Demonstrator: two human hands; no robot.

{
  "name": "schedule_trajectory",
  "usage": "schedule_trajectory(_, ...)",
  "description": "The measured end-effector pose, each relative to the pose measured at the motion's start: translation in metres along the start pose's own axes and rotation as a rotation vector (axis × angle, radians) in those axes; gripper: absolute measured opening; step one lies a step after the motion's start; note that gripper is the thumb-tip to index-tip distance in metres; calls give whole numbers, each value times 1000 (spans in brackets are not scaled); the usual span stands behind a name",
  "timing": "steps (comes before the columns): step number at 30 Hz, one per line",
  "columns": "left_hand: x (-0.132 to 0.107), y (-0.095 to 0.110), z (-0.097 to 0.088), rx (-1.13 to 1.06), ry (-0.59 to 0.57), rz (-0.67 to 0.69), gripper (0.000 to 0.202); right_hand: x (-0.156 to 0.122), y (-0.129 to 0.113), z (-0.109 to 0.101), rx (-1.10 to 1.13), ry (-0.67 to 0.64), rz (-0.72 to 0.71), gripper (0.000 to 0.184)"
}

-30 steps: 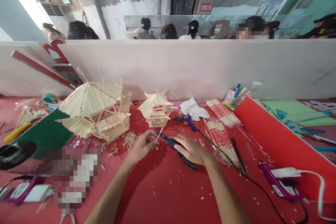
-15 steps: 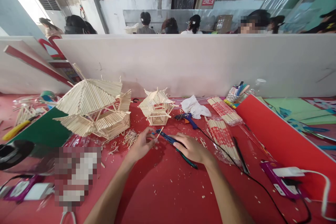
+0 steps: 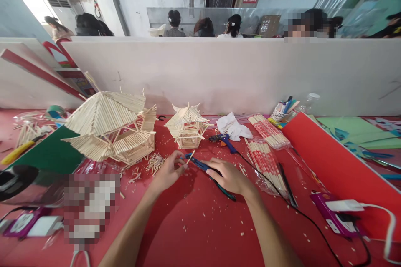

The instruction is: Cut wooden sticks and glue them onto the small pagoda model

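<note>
Between the fingertips of my left hand is a short wooden stick, its upper end pointing away from me. My right hand is wrapped round a pair of pliers with dark blue and green handles. The jaws of the pliers lie at the stick; whether they bite into it I cannot tell. Just beyond my hands stands a small pavilion model built of sticks. To its left is a larger stick pavilion with a broad sloping roof. Stick offcuts lie beside my left hand.
A blue glue gun with a black cord lies beyond my right hand, near crumpled white tissue. Packs of sticks and a red board are on the right. A green board is left; a white partition runs behind.
My view has tilted very slightly. Both hands, the stick and the pliers stay in nearly the same place.
</note>
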State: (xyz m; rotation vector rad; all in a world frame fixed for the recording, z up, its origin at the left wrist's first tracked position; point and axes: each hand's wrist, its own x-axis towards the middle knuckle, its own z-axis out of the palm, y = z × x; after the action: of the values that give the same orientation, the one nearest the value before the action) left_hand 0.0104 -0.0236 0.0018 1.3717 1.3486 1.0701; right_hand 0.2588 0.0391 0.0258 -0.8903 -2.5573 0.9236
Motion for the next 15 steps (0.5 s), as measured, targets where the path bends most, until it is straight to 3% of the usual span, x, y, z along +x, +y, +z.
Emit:
schedule_trajectory(3, -4, 5, -3, 135, 36, 92, 29, 0, -3, 1, -11, -9, 4, 39)
schedule_trajectory(6, -7, 11, -8, 217, -19, 167, 38, -1, -7, 1, -16, -31, 7, 39)
schedule_trajectory(10, -7, 13, -12, 321, -125, 164, 36, 0, -13, 2, -31, -65, -3, 38)
schedule_trajectory(15, -5, 9, -15, 342, -128, 198, 34, 4, -19, 11, -79, -29, -1, 33)
